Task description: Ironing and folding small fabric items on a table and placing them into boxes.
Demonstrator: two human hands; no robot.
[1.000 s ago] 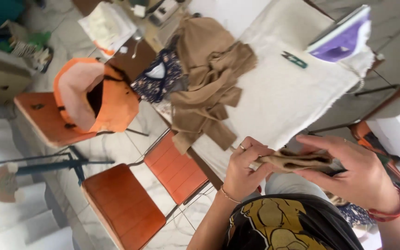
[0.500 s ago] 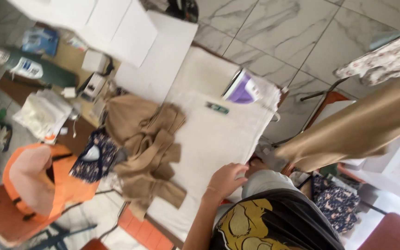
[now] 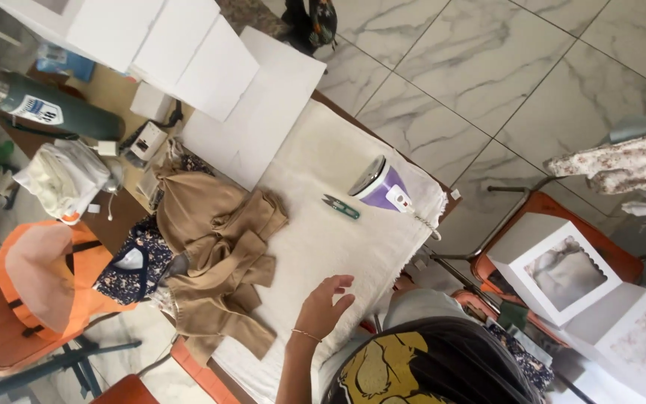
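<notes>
Covering the bench [image 3: 188, 352], a white cloth [image 3: 323, 239] carries a heap of tan garments [image 3: 218, 247], a purple iron [image 3: 379, 183] and green snips [image 3: 340, 206]. Left hand [image 3: 323, 307] hovers open, fingers spread, empty, beside the garments. Right hand out of view.

Left hand [image 3: 324, 305] raised near centre, open, palm down, fingers [image 3: 340, 283] loosely spread; right hand out of view.
</notes>
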